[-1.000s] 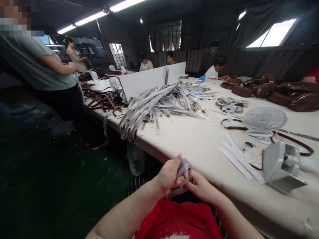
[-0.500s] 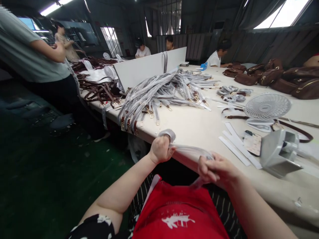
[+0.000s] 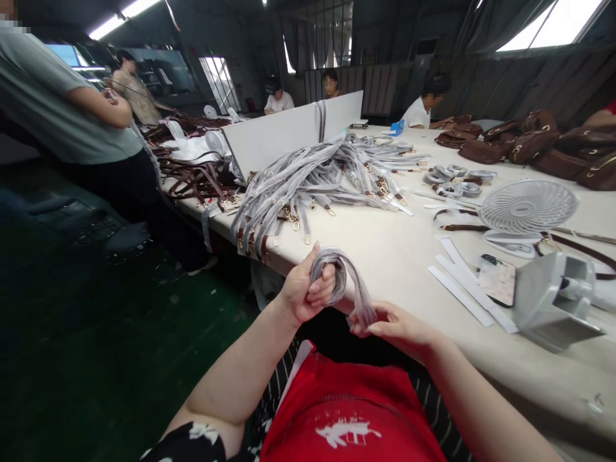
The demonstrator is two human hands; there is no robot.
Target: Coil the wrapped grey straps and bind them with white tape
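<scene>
A grey strap in clear plastic wrapping [image 3: 342, 260] is coiled into a loop in front of the table edge. My left hand [image 3: 305, 289] is closed on the coil, its fingers curled through the middle. From the coil a free length runs down to the right, where my right hand [image 3: 378, 324] pinches it between thumb and fingers. Just beyond my hands, a large heap of similar wrapped straps [image 3: 308, 173] lies on the table, with brown leather ends and gold clasps hanging over the near edge.
Several coiled straps [image 3: 455, 183] lie near a white fan [image 3: 527, 206]. White strips [image 3: 462, 292], a phone [image 3: 495, 279] and the grey fan base [image 3: 556, 301] are at right. Brown bags [image 3: 534, 144] pile up behind. A white board [image 3: 293, 131] stands across the table. A co-worker [image 3: 81, 122] stands at left.
The stretched strap between my hands is now wound into a larger coil. My right hand has come left, closer to my left hand, which has turned so its fingers show inside the loop.
</scene>
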